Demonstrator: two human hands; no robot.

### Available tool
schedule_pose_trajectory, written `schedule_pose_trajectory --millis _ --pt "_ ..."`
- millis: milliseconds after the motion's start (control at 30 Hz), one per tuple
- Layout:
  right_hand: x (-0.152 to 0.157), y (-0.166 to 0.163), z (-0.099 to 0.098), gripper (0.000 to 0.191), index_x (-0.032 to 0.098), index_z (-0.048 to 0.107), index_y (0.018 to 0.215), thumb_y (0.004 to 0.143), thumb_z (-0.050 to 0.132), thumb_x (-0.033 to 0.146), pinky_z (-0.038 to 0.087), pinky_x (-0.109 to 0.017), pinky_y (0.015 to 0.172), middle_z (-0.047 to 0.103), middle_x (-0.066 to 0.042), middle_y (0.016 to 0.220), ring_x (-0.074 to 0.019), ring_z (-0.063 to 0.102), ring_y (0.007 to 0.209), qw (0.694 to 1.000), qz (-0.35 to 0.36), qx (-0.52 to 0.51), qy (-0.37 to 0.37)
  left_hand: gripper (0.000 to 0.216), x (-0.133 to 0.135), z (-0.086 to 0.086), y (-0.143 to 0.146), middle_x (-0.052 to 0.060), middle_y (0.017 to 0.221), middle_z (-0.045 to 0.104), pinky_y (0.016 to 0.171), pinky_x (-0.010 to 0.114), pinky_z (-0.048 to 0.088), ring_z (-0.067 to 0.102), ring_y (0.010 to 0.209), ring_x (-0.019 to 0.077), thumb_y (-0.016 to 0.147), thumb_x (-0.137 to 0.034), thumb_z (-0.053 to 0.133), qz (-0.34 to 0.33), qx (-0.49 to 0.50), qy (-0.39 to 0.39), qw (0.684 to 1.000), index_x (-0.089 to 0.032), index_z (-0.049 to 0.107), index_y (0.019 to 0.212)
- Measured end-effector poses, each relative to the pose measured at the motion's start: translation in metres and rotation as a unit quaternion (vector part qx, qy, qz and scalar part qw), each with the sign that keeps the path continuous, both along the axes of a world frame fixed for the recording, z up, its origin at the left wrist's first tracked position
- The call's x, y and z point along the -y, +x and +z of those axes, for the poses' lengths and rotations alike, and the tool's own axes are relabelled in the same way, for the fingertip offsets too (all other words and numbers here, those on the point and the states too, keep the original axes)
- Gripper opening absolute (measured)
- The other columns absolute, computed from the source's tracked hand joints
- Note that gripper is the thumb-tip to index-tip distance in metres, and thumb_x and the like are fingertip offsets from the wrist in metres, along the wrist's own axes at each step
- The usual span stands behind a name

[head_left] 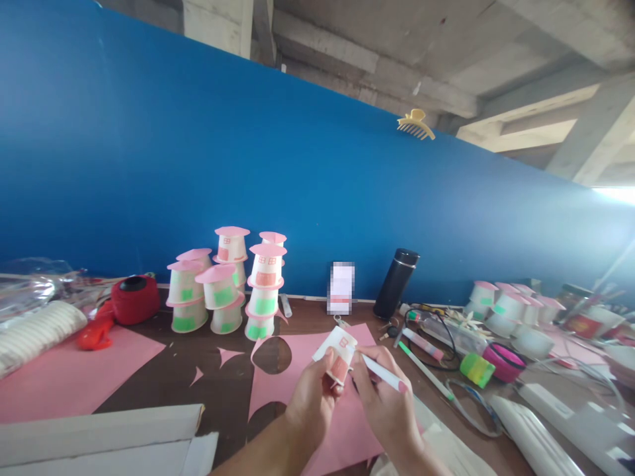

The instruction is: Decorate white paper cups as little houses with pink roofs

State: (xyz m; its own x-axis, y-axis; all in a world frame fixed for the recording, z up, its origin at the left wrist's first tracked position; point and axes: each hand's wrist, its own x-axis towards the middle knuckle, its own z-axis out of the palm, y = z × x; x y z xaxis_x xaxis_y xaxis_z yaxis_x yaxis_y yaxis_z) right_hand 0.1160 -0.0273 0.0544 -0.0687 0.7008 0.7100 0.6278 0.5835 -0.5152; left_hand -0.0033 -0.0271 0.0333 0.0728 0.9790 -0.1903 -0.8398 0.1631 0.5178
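My left hand point(313, 390) is closed around a white paper cup point(336, 350), tilted over the pink sheet. A window and a filled-in door are drawn on the cup in reddish pink. In my right hand point(389, 403) is a white marker pen point(380, 371) with a pink end, its other end at the side of the cup. Beneath both hands lies a pink paper sheet point(278, 370) with round pieces cut out of it.
Stacked paper-cup houses point(264, 277) with pink roofs stand at the back left. A black flask point(395, 284) leans near the blue partition point(198, 145). To the right lie a green-ended marker point(425, 363), cables and a pink tape roll point(505, 361). White cardboard point(99, 436) lies front left.
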Motion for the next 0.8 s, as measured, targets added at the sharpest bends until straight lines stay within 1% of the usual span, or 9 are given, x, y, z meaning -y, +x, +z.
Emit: schedule_pose_trajectory --millis 167,400,567,700,800 --pt "0.0007 -0.0012 0.0007 0.014 0.021 0.062 0.089 0.092 0.053 0.032 0.051 -0.022 0.059 0.068 -0.002 0.076 -0.0159 0.067 0.067 1.000 -0.012 0.006 0.008 0.028 0.0003 0.0013 -0.0006 -0.001 0.061 0.052 0.052 0.025 0.029 0.039 0.054 0.0096 0.069 -0.036 0.076 0.002 0.002 -0.006 1.000 -0.013 0.062 0.077" --pt "-0.0001 -0.0013 -0.0001 0.015 0.022 0.062 0.088 0.092 0.052 0.033 0.051 -0.022 0.057 0.069 -0.002 0.075 -0.0162 0.068 0.067 1.000 -0.017 0.005 0.012 0.027 0.0004 0.0016 -0.0005 -0.001 0.061 0.053 0.052 0.025 0.030 0.039 0.053 0.0096 0.070 -0.034 0.075 0.005 0.004 -0.007 1.000 -0.012 0.063 0.078" --pt "-0.0007 -0.0004 -0.0026 0.015 0.022 0.062 0.088 0.092 0.054 0.033 0.051 -0.022 0.057 0.070 -0.002 0.076 -0.0172 0.069 0.069 1.000 -0.019 -0.004 0.003 0.027 -0.0003 0.0020 -0.0010 0.001 0.064 0.055 0.051 0.024 0.031 0.043 0.056 0.0105 0.070 -0.032 0.075 0.004 0.006 -0.016 1.000 -0.011 0.064 0.082" --pt "-0.0014 0.0001 -0.0038 0.014 0.022 0.061 0.090 0.092 0.054 0.033 0.052 -0.022 0.057 0.070 -0.003 0.076 -0.0173 0.069 0.069 1.000 -0.003 -0.015 -0.012 0.021 -0.0003 0.0027 -0.0011 -0.001 0.061 0.052 0.052 0.025 0.032 0.039 0.052 0.0095 0.074 -0.032 0.071 0.002 0.003 -0.022 1.000 -0.013 0.061 0.076" --pt "-0.0007 0.0004 -0.0027 0.013 0.022 0.061 0.090 0.092 0.055 0.032 0.052 -0.023 0.058 0.069 -0.003 0.076 -0.0171 0.068 0.068 1.000 0.010 -0.027 -0.010 0.020 0.0014 0.0049 -0.0009 -0.001 0.060 0.051 0.052 0.025 0.033 0.038 0.051 0.0092 0.077 -0.031 0.068 0.005 0.004 -0.024 1.000 -0.013 0.060 0.076"
